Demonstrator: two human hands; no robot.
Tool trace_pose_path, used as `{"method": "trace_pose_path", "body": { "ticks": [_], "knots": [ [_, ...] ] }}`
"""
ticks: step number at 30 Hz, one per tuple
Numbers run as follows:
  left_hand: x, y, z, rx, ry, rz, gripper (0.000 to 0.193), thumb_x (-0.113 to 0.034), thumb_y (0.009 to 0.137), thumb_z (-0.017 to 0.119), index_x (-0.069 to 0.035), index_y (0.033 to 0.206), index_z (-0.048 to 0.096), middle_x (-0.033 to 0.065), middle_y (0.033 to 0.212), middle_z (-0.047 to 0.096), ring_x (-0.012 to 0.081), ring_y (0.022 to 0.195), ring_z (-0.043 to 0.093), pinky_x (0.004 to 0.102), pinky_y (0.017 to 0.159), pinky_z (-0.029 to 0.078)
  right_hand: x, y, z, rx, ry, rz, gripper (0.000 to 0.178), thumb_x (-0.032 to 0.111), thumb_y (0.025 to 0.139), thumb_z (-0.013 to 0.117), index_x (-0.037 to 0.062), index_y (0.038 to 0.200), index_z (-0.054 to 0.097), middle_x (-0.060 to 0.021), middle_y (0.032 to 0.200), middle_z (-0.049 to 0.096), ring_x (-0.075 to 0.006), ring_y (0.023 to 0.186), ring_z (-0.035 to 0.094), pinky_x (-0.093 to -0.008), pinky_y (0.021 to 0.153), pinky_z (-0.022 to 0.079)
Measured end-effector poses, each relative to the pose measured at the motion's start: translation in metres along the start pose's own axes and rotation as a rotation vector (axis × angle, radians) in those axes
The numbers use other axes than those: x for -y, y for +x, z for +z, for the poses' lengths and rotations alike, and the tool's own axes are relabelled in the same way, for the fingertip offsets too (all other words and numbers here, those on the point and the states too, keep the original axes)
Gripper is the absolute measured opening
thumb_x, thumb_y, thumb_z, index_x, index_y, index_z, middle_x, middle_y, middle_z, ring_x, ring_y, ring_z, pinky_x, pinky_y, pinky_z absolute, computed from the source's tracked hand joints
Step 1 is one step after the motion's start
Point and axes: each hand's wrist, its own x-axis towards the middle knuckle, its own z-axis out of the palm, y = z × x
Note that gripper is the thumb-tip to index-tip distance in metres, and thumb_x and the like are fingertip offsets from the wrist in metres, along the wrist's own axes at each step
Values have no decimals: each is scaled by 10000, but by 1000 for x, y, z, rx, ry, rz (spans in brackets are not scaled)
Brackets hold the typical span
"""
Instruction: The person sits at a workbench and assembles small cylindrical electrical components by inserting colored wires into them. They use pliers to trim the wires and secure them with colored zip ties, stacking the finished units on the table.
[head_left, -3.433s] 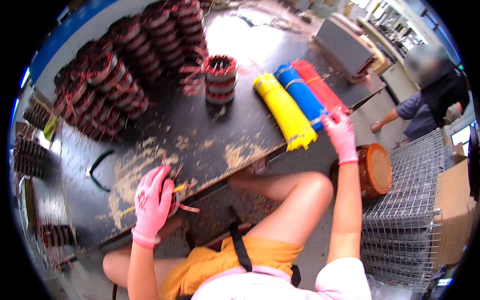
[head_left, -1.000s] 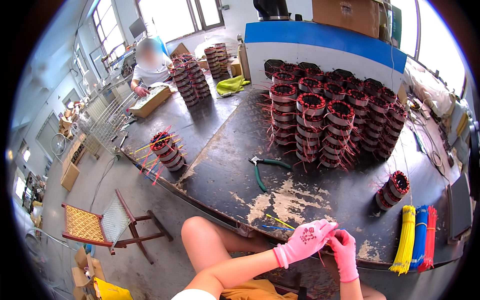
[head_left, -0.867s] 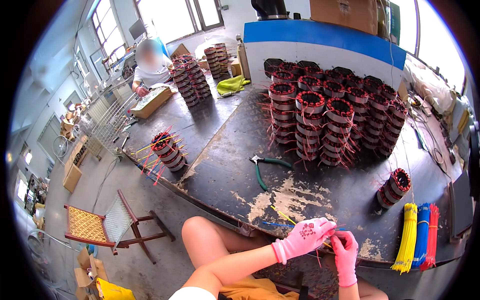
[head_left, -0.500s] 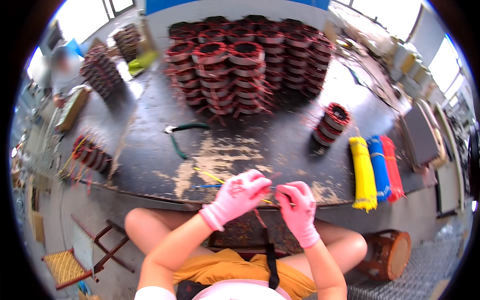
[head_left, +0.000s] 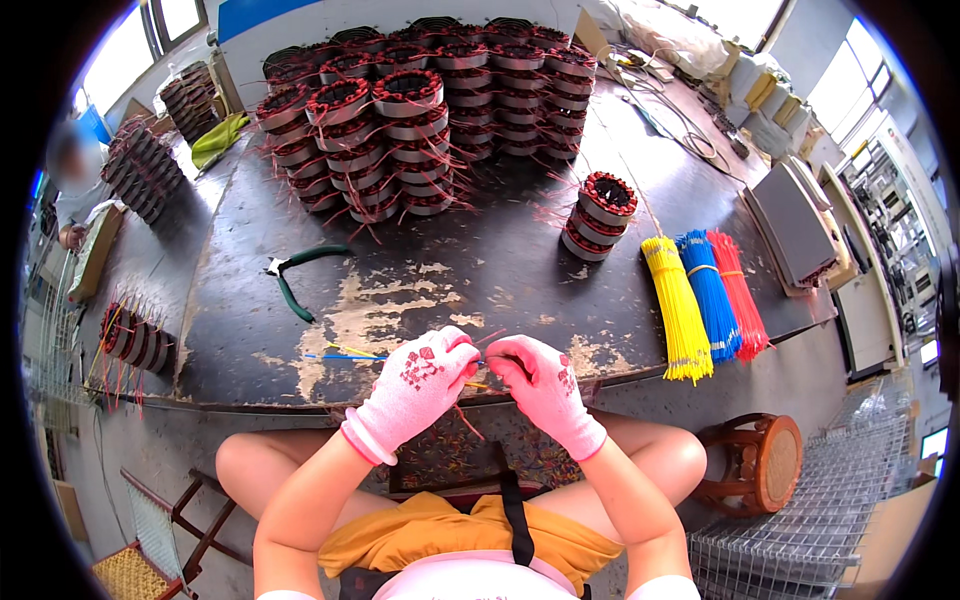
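Note:
Both my hands wear pink gloves and meet over the near edge of the dark table. My left hand (head_left: 415, 378) is closed in a pinch on thin wires. From it a blue wire (head_left: 328, 357) and a yellow wire (head_left: 352, 351) stick out leftward above the tabletop. My right hand (head_left: 543, 388) is also closed, its fingertips pinched almost against the left ones at the wires. A thin reddish wire (head_left: 469, 424) hangs below the hands. The exact joint between the fingertips is hidden.
Tall stacks of wound stator cores (head_left: 410, 140) stand at the back; a short stack (head_left: 600, 215) sits nearer right. Green-handled cutters (head_left: 296, 272) lie left. Yellow (head_left: 675, 310), blue (head_left: 708, 295) and red (head_left: 738, 295) sleeve bundles lie right. Another person (head_left: 78, 185) is far left.
The view has swung, so the table and its things sit further left in the picture. My right hand has turned and drawn closer to the left, both still pinching.

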Motion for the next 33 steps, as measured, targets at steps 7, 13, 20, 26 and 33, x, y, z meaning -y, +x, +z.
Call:
{"method": "trace_pose_path", "body": {
  "ticks": [7, 13, 20, 26, 33],
  "knots": [
    [8, -4, 19, -150, -83, 27, 160, -161, 866, 725, -91, 997, 666, 70, 1037, 663, 292, 920, 663, 408, 770, 546, 6, 12, -8, 146, 124, 261, 114, 95, 954, 651, 21, 1040, 662, -108, 949, 708, -177, 848, 673, -309, 754, 533],
    [9, -3, 26, -114, -110, 27, 150, -152, 859, 729, -106, 989, 671, 40, 1051, 683, 277, 922, 665, 406, 783, 554, -15, 12, -8, 158, 368, 491, 215, 149, 967, 689, 2, 1116, 641, -27, 992, 709, -31, 813, 611, -213, 659, 491],
    [8, -3, 25, -117, -108, 6, 168, -120, 837, 734, -97, 998, 695, 43, 1104, 707, 291, 941, 666, 397, 803, 553, -16, -8, -6, 22, -662, -367, 468, 233, 805, 774, 101, 1234, 641, -36, 1203, 673, -232, 935, 688, -377, 787, 559],
    [9, -3, 26, -129, -96, 8, 168, -110, 830, 725, -101, 994, 692, 27, 1173, 711, 279, 917, 663, 398, 793, 559, -19, 11, -9, 238, -499, -283, 178, 184, 883, 667, 71, 1020, 681, -52, 973, 711, -241, 812, 681, -356, 713, 539],
    [9, -2, 25, -117, -136, -5, 146, -92, 819, 717, -102, 963, 693, 28, 1200, 711, 279, 890, 659, 399, 779, 560, -14, 7, -21, 374, 72, 319, 123, 175, 926, 692, 66, 978, 669, -23, 876, 683, -119, 728, 615, -278, 667, 489]
  ]
}}
